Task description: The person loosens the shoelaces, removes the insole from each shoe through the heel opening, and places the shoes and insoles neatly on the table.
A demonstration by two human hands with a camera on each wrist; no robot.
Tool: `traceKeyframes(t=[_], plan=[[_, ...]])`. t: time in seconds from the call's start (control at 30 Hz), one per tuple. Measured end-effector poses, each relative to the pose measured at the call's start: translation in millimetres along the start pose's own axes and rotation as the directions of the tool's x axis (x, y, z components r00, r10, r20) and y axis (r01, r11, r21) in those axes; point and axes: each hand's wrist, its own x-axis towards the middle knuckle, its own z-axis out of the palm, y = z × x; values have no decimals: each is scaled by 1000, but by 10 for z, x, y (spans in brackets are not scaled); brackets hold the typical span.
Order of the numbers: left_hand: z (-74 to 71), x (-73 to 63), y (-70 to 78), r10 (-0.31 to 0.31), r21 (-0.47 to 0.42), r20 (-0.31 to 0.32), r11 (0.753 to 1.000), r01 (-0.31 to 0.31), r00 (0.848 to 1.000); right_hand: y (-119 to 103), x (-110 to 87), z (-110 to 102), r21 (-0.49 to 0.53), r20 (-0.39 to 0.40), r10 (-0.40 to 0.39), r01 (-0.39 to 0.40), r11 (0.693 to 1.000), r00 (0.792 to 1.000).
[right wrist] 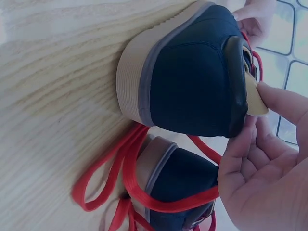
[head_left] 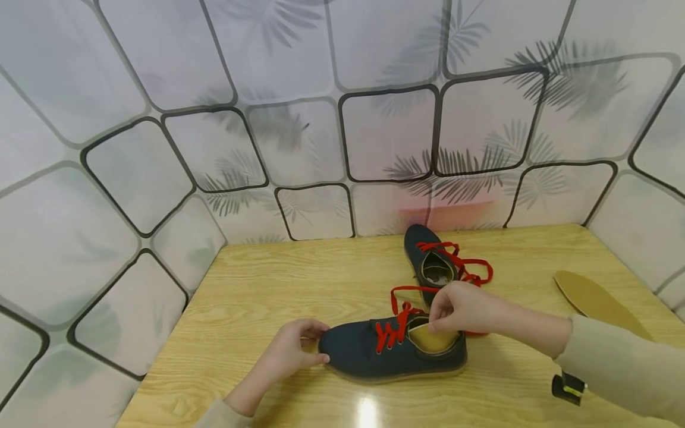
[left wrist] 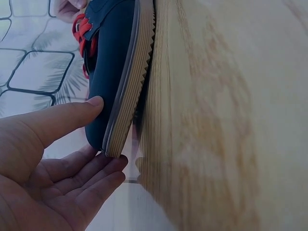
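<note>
A navy shoe [head_left: 353, 348] with red laces [head_left: 393, 334] lies sideways on the wooden table, toe to the left. My left hand [head_left: 291, 352] holds its toe, thumb on the near side in the head view and fingers around the tip; the left wrist view shows the thumb [left wrist: 96, 102] against the upper. Above the heel, my right hand [head_left: 464, 306] pinches the end of a tan insole [head_left: 428, 340] between thumb and fingers. Most of that insole sits inside the shoe opening; its held end [right wrist: 256, 100] sticks out past the collar in the right wrist view.
Behind stands a second navy shoe [head_left: 416, 242], its red laces loose and partly behind my right hand. Another tan insole [head_left: 596, 298] lies flat at the right. A patterned cloth wall [head_left: 316, 142] encloses the table [head_left: 267, 279]. A small black object [head_left: 567, 389] shows beneath the right sleeve.
</note>
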Motion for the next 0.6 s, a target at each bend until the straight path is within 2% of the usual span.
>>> traceKeyframes(t=[0.27, 0.6], plan=[[-2, -10, 25, 1, -19, 4, 1000, -1, 1000, 1, -4, 37, 61, -52, 50, -47, 997, 997], [9, -7, 12, 4, 10, -3, 1000, -4, 1000, 14, -2, 86, 83, -152, 155, -144, 986, 976]])
